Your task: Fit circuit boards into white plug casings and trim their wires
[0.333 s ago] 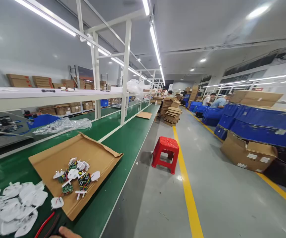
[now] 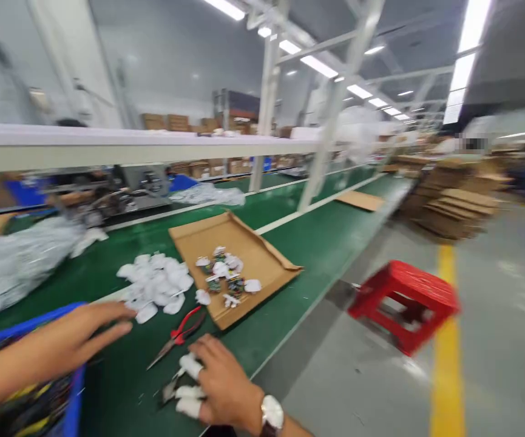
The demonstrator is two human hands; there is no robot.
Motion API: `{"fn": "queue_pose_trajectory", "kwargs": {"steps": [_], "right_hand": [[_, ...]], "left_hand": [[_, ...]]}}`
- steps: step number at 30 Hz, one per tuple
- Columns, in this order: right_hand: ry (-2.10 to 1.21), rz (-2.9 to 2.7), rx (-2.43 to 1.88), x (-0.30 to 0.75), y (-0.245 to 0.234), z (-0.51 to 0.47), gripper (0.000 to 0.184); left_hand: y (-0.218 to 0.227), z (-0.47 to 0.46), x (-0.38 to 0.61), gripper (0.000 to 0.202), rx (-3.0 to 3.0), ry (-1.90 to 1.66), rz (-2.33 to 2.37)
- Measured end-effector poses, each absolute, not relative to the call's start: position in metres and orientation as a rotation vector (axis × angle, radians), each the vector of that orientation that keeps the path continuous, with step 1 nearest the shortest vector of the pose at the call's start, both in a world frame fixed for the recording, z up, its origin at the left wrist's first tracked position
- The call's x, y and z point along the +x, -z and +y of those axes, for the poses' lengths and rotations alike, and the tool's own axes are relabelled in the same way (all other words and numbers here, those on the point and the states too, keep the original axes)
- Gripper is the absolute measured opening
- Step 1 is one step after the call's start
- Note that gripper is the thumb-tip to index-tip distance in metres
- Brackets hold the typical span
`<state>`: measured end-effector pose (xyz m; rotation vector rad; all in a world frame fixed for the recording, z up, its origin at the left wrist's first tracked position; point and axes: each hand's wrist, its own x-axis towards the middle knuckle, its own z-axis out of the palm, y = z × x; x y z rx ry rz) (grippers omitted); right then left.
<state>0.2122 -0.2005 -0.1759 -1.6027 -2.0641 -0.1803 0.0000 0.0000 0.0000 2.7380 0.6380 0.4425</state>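
My left hand [image 2: 68, 340] reaches forward over the rim of a blue bin [image 2: 74, 388], fingers stretched out flat and holding nothing. Its fingertips come close to a heap of white plastic shells [image 2: 155, 282] on the green belt [image 2: 317, 243]. My right hand [image 2: 219, 382], with white finger cots and a wristwatch, rests on the belt with fingers curled on a small dark tool [image 2: 167, 391]. Red-handled pliers [image 2: 181, 332] lie just ahead of it. Beyond them a flat cardboard tray [image 2: 262, 258] carries several white plug parts with small circuit boards [image 2: 226, 276].
A red plastic stool [image 2: 403, 303] stands on the grey floor beside the belt. Clear plastic bags [image 2: 11, 267] lie at the left. A white shelf [image 2: 153, 145] runs above the belt on posts. Stacks of flat cardboard [image 2: 453, 206] stand farther along the aisle.
The view has swung left and downward. Both my hands are now in sight, and the pliers and blue bin show; before, only a fingertip showed at the bottom edge.
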Motion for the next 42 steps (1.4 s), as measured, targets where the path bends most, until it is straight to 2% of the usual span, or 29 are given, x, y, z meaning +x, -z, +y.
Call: {"fn": "queue_pose_trajectory", "kwargs": {"steps": [1, 5, 9, 11, 14, 22, 25, 30, 35, 37, 39, 42], "right_hand": [[0.132, -2.047, -1.591, 0.214, 0.171, -0.204, 0.052], [0.06, -2.077, -1.56, 0.219, 0.166, -0.205, 0.037], [0.119, -2.099, -1.504, 0.217, 0.169, -0.205, 0.04], [0.147, -2.095, -1.481, 0.217, 0.169, -0.204, 0.041], [0.146, -2.098, -1.475, 0.216, 0.168, -0.203, 0.041], [0.126, -2.063, -1.473, 0.214, 0.164, -0.203, 0.045], [0.152, -2.045, -1.431, 0.214, 0.162, -0.202, 0.048], [0.145, -2.032, -1.394, 0.215, 0.161, -0.204, 0.04], [0.106, -1.911, -1.333, 0.219, 0.164, -0.206, 0.03], [-0.051, -1.704, -1.333, 0.217, 0.16, -0.203, 0.033], [-0.412, -1.404, -1.312, 0.208, 0.15, -0.197, 0.037], [-0.924, -1.058, -1.224, 0.185, 0.125, -0.185, 0.046]], "left_hand": [[-0.007, 0.003, -0.01, 0.034, 2.713, -0.312, 0.643], [-0.018, 0.014, -0.016, 0.039, 2.657, -0.282, 0.821], [0.022, 0.005, 0.009, 0.026, 2.862, 0.057, 0.797], [0.045, -0.005, 0.026, 0.019, 2.916, 0.1, 0.832], [0.063, -0.02, 0.059, 0.02, 2.942, 0.051, 0.77], [0.073, -0.042, 0.161, 0.034, 2.918, -0.161, 0.724], [0.075, -0.038, 0.178, 0.028, 2.838, -0.229, 0.772], [0.057, -0.027, 0.15, 0.029, 2.652, -0.44, 0.769], [0.037, -0.036, 0.062, 0.026, 2.272, -0.67, 0.861], [0.035, -0.049, 0.025, 0.026, 1.818, -0.774, 0.871], [0.035, -0.064, -0.004, 0.03, 1.348, -0.836, 0.857], [0.039, -0.086, -0.03, 0.038, 1.028, -0.862, 0.861]]}}
